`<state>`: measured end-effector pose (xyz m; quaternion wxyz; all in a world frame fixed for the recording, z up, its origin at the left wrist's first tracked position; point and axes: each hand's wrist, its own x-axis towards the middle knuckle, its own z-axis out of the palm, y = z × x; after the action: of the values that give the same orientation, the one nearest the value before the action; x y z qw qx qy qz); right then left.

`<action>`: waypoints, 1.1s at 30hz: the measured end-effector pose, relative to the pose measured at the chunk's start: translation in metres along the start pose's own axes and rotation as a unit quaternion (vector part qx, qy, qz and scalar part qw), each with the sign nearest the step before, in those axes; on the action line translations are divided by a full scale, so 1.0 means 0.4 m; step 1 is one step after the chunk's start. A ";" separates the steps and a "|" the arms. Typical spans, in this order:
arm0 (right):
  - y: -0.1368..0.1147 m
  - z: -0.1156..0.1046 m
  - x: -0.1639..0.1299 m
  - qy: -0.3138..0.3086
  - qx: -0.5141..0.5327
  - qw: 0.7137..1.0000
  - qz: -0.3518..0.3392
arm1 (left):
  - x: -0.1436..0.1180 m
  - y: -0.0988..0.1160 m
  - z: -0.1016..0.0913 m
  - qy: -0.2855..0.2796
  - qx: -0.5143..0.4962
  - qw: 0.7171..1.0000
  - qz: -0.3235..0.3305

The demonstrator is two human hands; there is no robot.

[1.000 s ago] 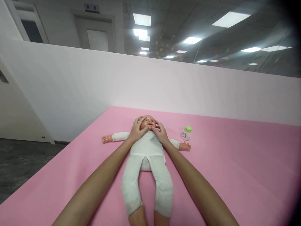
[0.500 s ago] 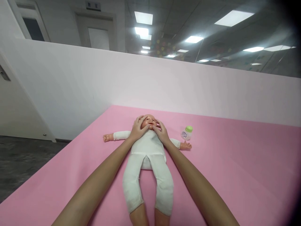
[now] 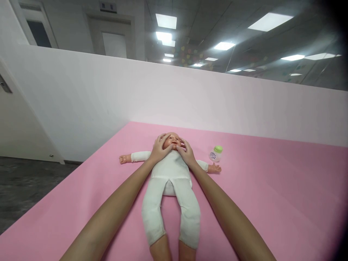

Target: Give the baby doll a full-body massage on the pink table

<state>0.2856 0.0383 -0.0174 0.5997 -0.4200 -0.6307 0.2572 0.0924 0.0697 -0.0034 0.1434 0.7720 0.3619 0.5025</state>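
Nearest the camera, two bare forearms reach forward over a baby doll point(image 3: 170, 181) that lies on its back, legs toward the viewer, arms spread out to the sides, dressed in a white one-piece suit. The doll rests on a pink mat point(image 3: 272, 203) that covers the whole surface in front of the person.

Both hands are on the doll's head. The left hand point(image 3: 160, 149) lies spread along the doll's cheek and temple on that side, fingers loosely apart, pressing flat rather than gripping. The right hand point(image 3: 186, 152) does the same on the other cheek, its fingertips close to the mouth. Neither hand holds anything; they cup the face from both sides. Judging from this, the work on the face is in progress; the body, arms and legs lie untouched, and the suit is fully on.

Just beyond the doll's outstretched hand stands a small clear bottle with a green cap point(image 3: 215, 153), upright, capped, apart from both hands.

Farther back, the mat ends at a low white partition wall point(image 3: 190, 98). Above it is a dim office ceiling with lit panel lights point(image 3: 269, 21), and at far left a closed door point(image 3: 111, 43) and dark floor point(image 3: 24, 188).
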 end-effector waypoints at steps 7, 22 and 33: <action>0.009 0.001 0.001 -0.001 0.007 1.000 -0.001 | -0.002 -0.003 -0.002 -0.002 0.006 1.000 0.003; 0.003 0.003 0.005 -0.001 0.009 1.000 0.005 | 0.000 -0.005 -0.002 0.003 0.002 1.000 0.008; 0.010 0.002 0.005 0.007 0.012 1.000 0.004 | 0.002 -0.005 -0.001 0.001 0.007 1.000 0.009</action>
<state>0.2858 0.0423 -0.0199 0.6081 -0.4169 -0.6220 0.2637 0.0913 0.0715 -0.0039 0.1327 0.7757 0.3588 0.5020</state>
